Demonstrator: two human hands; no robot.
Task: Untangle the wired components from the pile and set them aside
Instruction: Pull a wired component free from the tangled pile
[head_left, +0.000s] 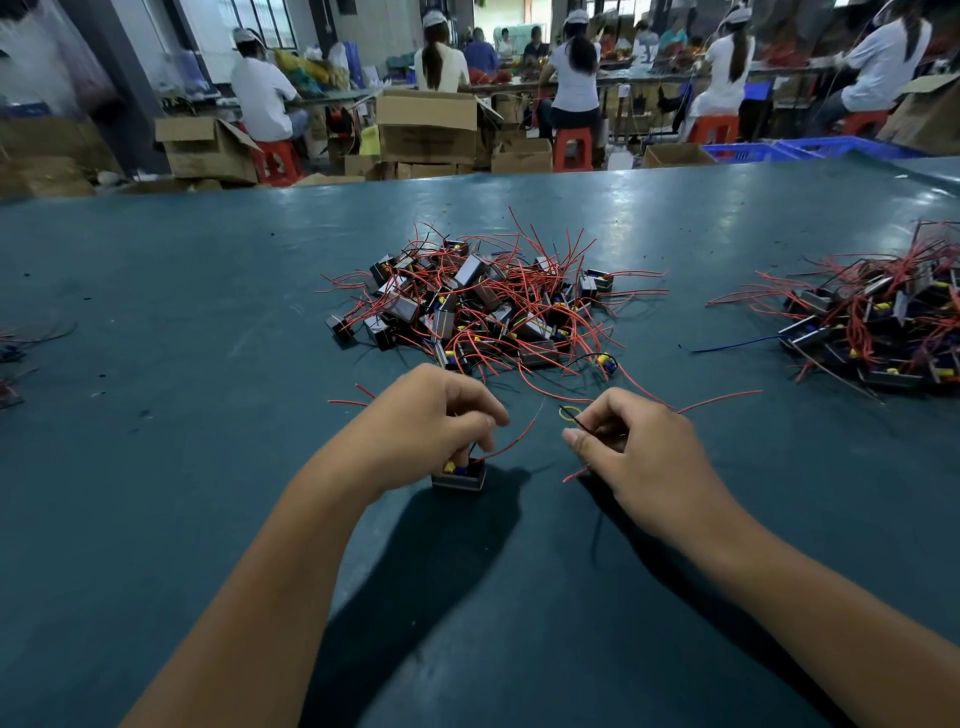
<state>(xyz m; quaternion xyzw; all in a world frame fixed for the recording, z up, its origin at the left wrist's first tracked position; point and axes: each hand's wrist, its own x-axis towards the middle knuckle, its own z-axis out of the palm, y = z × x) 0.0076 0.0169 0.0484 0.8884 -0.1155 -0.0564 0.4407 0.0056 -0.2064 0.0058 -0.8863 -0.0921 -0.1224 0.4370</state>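
Holding a boxed component (459, 475), left hand (426, 415); right hand (631, 447) pinching wire (576, 422).

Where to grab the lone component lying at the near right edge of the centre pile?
By its yellow-and-blue body, pinched from above on the near side. It lies clear of the centre pile on bare table; its thin black wire loops over it, a poor hold.

Counter (208, 291) in teal sheet, worn semi-gloss with scuffs, pile (483, 301) of dark plastic housings with smooth red-insulated leads, cardboard boxes (426, 127) matt brown, red plastic stools (572, 148)
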